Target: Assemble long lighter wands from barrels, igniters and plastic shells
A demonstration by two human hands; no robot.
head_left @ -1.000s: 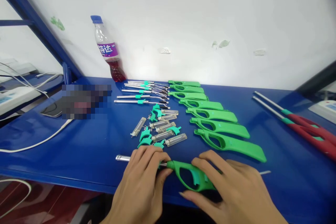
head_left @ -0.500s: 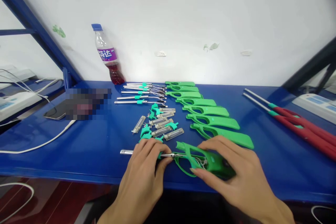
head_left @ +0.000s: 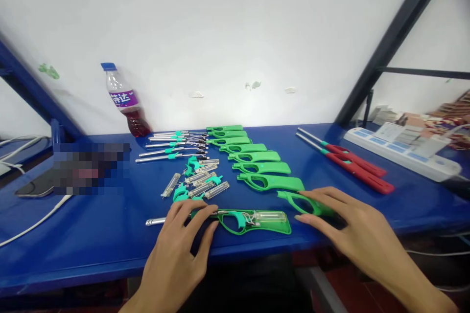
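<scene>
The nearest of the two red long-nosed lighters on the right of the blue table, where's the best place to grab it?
Grip the red lighter by its thick red handle, from above: it lies flat, unobstructed, and the thin metal nozzle offers little hold.

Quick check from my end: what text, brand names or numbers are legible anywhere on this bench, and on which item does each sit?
"芬达", white characters on the purple label of the drink bottle; the first character is partly turned away, so the reading is not certain.
Power strip at the right: blue panels with no readable print at this size.
Blurred-out patch at the left: unreadable.
Green handle shells and red lighters: no markings visible.
</scene>
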